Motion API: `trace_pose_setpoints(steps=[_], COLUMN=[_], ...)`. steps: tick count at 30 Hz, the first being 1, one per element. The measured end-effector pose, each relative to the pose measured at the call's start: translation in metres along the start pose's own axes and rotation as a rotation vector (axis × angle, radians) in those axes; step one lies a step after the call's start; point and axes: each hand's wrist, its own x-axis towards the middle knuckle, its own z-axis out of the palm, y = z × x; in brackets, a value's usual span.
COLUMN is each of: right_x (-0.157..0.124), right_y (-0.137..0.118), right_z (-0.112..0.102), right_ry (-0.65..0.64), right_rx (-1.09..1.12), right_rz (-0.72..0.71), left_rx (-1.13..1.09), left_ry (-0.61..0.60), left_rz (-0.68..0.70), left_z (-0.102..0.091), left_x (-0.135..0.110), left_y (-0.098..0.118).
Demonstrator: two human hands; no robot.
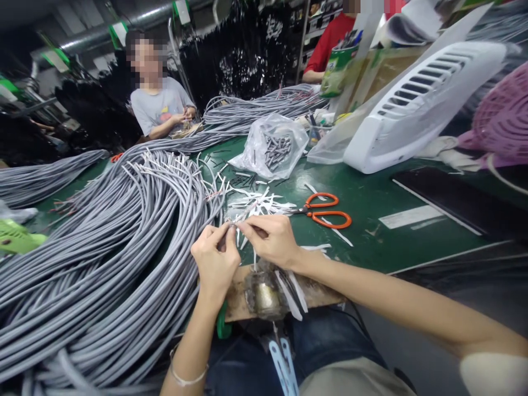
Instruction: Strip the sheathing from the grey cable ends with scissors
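Note:
Just above a small wooden board (237, 300), my two hands meet fingertip to fingertip. My left hand (216, 256) pinches a small grey piece that looks like a cable end, mostly covered by the fingers. My right hand (272, 239) is closed in a pinch against the same spot; what lies between its fingertips is too small to make out. A large bundle of grey cables (165, 203) curves past my left hand, white strips and ends showing at its top. Beyond my fingers lie loose white strips (264, 202). Orange-handled scissors (330, 212) rest right of them.
A brass-coloured metal pot (266, 294) sits on the board, with light-blue handles (282, 363) below. Farther back are a plastic bag of small grey pieces (274, 146), a white fan (421, 104) and a dark phone-like slab (457, 198). A co-worker (165, 104) sits across the table.

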Motion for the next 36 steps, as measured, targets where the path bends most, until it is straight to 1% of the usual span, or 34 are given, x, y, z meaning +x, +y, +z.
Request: trace_pose_setpoints(steps=[3,4,6,7,8,10,11,12,13,15,16,17,19,22,26,28,30,33,36], right_x=[0.002,0.002,0.000,-0.002,-0.004,-0.009,-0.010,-0.010,-0.009,-0.005,-0.003,-0.001,0.002,0.004,0.005,0.006,0.006,0.003,-0.002], right_y=[0.002,0.002,-0.001,-0.004,-0.008,-0.015,-0.017,-0.017,-0.016,-0.010,-0.006,-0.003,0.002,0.002,-0.002,-0.002,-0.001,0.000,-0.001], right_z=[0.001,0.002,0.001,0.001,0.000,0.000,0.000,0.001,0.001,0.001,0.002,0.001,0.001,0.001,0.002,0.003,0.003,0.002,0.001], right_ry=[-0.017,-0.012,0.009,0.017,0.013,-0.027,-0.055,-0.079,-0.069,-0.067,-0.077,-0.096,-0.130,-0.148,-0.146,-0.141,-0.126,-0.084,-0.035], right_rx=[0.050,0.045,-0.004,-0.029,-0.037,0.005,0.043,0.072,0.080,0.034,0.011,-0.005,-0.004,0.018,0.054,0.087,0.109,0.048,-0.071], right_rz=[0.115,0.134,0.103,0.038,-0.062,-0.298,-0.376,-0.389,-0.302,-0.034,0.077,0.151,0.207,0.220,0.227,0.237,0.233,0.167,0.026], left_rx=[-0.034,-0.038,-0.032,-0.025,-0.023,-0.047,-0.084,-0.136,-0.199,-0.327,-0.381,-0.424,-0.480,-0.511,-0.500,-0.463,-0.384,-0.252,-0.182], left_ry=[0.012,0.008,-0.001,-0.011,-0.028,-0.075,-0.093,-0.104,-0.108,-0.120,-0.133,-0.150,-0.171,-0.176,-0.177,-0.174,-0.171,-0.160,-0.143], left_rz=[0.011,0.010,-0.015,-0.044,-0.085,-0.201,-0.269,-0.335,-0.395,-0.480,-0.507,-0.525,-0.542,-0.536,-0.488,-0.439,-0.355,-0.235,-0.202], left_z=[0.001,0.001,0.003,0.004,0.004,0.005,0.004,0.004,0.003,0.002,0.001,0.001,0.000,0.001,0.000,0.000,0.000,0.001,0.002], left_x=[0.000,0.000,0.001,0.002,0.003,0.006,0.007,0.008,0.009,0.010,0.010,0.010,0.008,0.007,0.007,0.007,0.007,0.005,0.002], left_y=[0.000,0.000,-0.001,-0.002,-0.004,-0.010,-0.013,-0.015,-0.017,-0.019,-0.020,-0.020,-0.019,-0.018,-0.016,-0.013,-0.012,-0.011,-0.010])
